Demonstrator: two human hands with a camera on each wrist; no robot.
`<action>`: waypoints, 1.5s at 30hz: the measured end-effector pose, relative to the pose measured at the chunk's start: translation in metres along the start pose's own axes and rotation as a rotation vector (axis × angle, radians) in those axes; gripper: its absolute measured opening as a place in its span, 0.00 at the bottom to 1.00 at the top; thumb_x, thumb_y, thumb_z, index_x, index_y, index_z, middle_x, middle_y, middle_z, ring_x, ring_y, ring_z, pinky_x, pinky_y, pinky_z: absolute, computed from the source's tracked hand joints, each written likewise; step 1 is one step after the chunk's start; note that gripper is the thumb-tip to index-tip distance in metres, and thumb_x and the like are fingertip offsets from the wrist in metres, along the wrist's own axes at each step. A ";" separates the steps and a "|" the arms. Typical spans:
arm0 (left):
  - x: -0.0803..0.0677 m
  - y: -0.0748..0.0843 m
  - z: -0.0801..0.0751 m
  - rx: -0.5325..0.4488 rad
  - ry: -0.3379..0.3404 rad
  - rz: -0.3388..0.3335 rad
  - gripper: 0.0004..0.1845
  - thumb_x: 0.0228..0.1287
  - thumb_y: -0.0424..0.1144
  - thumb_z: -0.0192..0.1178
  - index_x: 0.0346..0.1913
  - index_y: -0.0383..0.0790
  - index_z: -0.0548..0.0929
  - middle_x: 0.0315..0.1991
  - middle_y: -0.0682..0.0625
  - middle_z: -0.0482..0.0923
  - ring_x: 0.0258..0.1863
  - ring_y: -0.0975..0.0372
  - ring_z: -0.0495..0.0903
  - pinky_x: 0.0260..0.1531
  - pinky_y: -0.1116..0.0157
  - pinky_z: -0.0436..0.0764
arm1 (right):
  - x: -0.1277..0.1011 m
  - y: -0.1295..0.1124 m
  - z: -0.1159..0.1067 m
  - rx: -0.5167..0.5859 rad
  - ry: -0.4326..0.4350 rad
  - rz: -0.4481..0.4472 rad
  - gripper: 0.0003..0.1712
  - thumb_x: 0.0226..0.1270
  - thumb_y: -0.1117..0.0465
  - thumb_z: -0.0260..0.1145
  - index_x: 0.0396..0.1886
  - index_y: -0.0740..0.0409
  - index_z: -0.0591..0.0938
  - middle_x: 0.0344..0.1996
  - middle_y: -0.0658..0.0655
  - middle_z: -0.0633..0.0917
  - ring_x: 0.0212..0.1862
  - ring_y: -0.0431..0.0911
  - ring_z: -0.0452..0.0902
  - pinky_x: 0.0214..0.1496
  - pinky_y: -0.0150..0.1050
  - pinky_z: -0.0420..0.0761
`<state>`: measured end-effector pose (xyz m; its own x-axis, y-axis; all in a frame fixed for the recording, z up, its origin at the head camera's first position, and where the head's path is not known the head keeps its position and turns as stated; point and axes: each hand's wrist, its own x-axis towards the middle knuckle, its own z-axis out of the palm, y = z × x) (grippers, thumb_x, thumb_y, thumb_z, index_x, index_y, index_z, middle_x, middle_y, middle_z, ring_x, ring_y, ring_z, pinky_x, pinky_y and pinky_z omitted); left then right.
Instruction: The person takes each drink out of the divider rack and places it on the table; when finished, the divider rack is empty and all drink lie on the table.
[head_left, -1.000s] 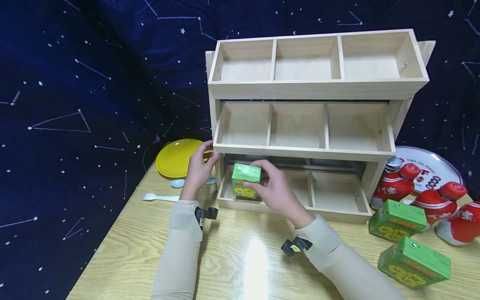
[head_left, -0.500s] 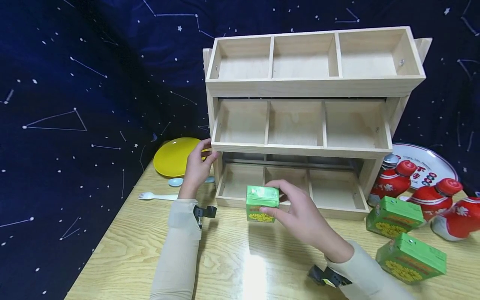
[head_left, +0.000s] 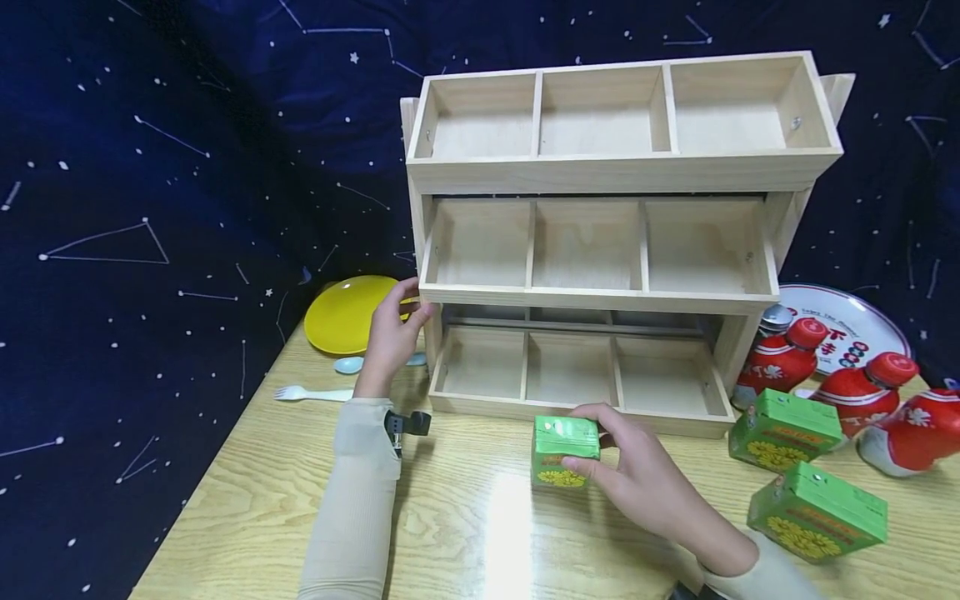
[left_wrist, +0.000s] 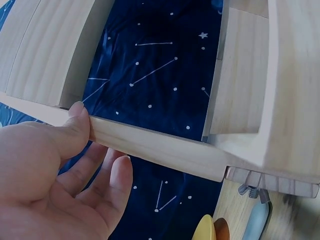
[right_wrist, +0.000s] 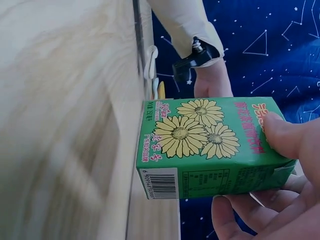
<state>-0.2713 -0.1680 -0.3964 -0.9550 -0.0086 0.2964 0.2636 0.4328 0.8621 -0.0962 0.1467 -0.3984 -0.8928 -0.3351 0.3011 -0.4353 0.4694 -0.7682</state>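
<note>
My right hand (head_left: 641, 475) grips a green juice carton (head_left: 551, 448) with yellow flowers, thumb on its front and fingers behind. The carton is upright, low over the table in front of the wooden rack (head_left: 622, 177). In the right wrist view the flower print and a barcode show on the carton (right_wrist: 200, 135). My left hand (head_left: 390, 337) is at the rack's left side, below the middle tier. In the left wrist view that hand (left_wrist: 65, 175) holds the rack's side post (left_wrist: 160, 147) between thumb and fingers.
Two more green cartons (head_left: 817, 512) stand at the right, near several red bottles (head_left: 877, 383) and a white printed plate (head_left: 832, 308). On the left lie a yellow plate (head_left: 345, 315), a pale blue spoon (head_left: 348, 365) and a white fork (head_left: 311, 394).
My right hand has drawn the carton out from the rack's lower left compartment, toward me and to the right, down near the table. The left hand has stayed at the rack's side.
</note>
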 end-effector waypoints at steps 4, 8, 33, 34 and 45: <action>0.000 0.000 0.000 -0.003 -0.001 -0.004 0.25 0.70 0.39 0.60 0.68 0.46 0.71 0.62 0.45 0.73 0.57 0.50 0.76 0.54 0.54 0.80 | -0.007 0.006 0.000 -0.006 0.001 0.008 0.23 0.58 0.60 0.76 0.51 0.48 0.76 0.37 0.42 0.82 0.40 0.38 0.78 0.41 0.38 0.82; 0.000 -0.001 -0.002 -0.008 0.000 -0.011 0.25 0.70 0.38 0.60 0.68 0.46 0.72 0.62 0.45 0.74 0.57 0.50 0.76 0.54 0.54 0.80 | -0.011 0.009 0.001 0.024 -0.022 0.011 0.22 0.60 0.58 0.74 0.52 0.47 0.76 0.39 0.43 0.82 0.41 0.39 0.79 0.42 0.38 0.83; -0.001 -0.007 -0.010 -0.006 0.011 -0.015 0.24 0.70 0.38 0.60 0.68 0.45 0.72 0.60 0.44 0.74 0.56 0.48 0.76 0.56 0.52 0.78 | -0.010 0.018 0.007 0.080 -0.154 0.098 0.28 0.66 0.46 0.68 0.63 0.47 0.74 0.49 0.44 0.81 0.48 0.41 0.78 0.50 0.42 0.82; -0.002 -0.007 -0.010 -0.005 0.011 -0.012 0.25 0.70 0.38 0.60 0.68 0.44 0.72 0.60 0.43 0.74 0.56 0.48 0.76 0.56 0.51 0.78 | -0.010 0.017 0.006 0.066 -0.148 0.094 0.29 0.66 0.46 0.68 0.64 0.47 0.74 0.51 0.44 0.81 0.50 0.41 0.77 0.52 0.44 0.81; -0.012 -0.003 -0.019 0.082 -0.063 0.049 0.26 0.71 0.44 0.61 0.69 0.45 0.71 0.61 0.45 0.75 0.55 0.51 0.78 0.54 0.52 0.80 | -0.013 -0.026 -0.023 -0.099 -0.076 -0.013 0.28 0.72 0.57 0.64 0.70 0.40 0.70 0.67 0.48 0.72 0.68 0.50 0.66 0.61 0.62 0.71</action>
<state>-0.2584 -0.1867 -0.3945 -0.9484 0.0699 0.3092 0.3011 0.5038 0.8097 -0.0756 0.1574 -0.3693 -0.8774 -0.4006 0.2640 -0.4592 0.5417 -0.7041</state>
